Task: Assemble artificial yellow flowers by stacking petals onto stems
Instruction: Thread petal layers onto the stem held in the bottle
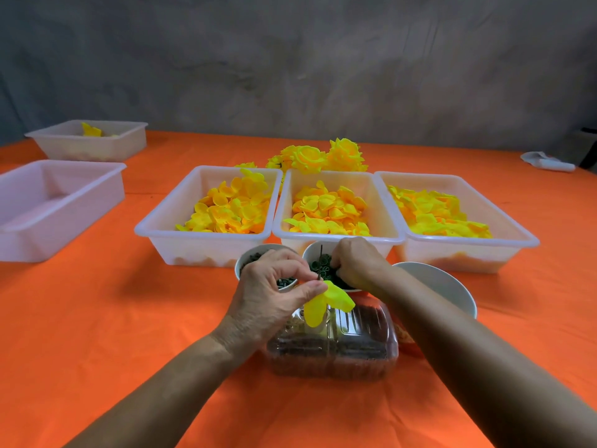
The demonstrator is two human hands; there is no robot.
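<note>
Near edge of orange table [106, 318]: open cloth left and right of both forearms. Centre is crowded: clear plastic container [332, 354] under the wrists, three small white bowls [452, 286] just beyond, touching or nearly so. Behind them three petal trays [206, 244] stand rim to rim, no gap between. Finished flowers [319, 156] block the strip behind. Two more trays [58, 205] far left.
</note>
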